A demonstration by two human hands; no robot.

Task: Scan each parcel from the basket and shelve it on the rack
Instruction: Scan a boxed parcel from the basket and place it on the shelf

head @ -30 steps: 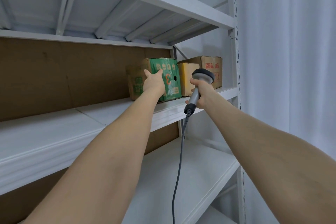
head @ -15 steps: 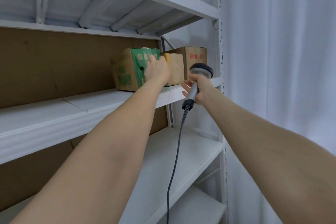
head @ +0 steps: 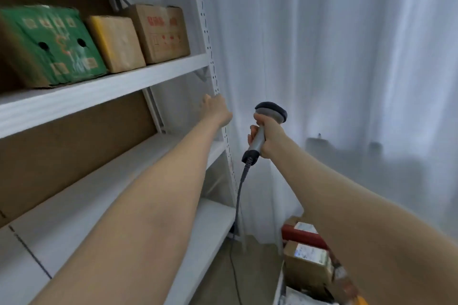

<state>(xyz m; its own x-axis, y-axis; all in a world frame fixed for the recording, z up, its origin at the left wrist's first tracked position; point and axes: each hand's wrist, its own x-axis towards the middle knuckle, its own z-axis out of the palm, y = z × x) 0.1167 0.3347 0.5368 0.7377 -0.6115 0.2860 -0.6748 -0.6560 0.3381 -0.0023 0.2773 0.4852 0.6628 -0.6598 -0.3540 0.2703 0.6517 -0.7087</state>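
A green printed parcel stands on the white rack's upper shelf, with a yellow-brown parcel and a brown carton to its right. My left hand hangs in the air below that shelf, by the rack's perforated post, holding nothing; its fingers are hidden behind the hand. My right hand grips a grey barcode scanner by its handle, head up, cable hanging down. At the bottom right lie more parcels, partly hidden by my right forearm.
The rack's lower shelves are bare white boards with a brown backboard. A white curtain fills the right side. The scanner cable drops to the floor beside the rack post.
My left hand has let go of the green parcel and dropped below the shelf. The view has swung down and right, bringing the parcels at the bottom right into sight.
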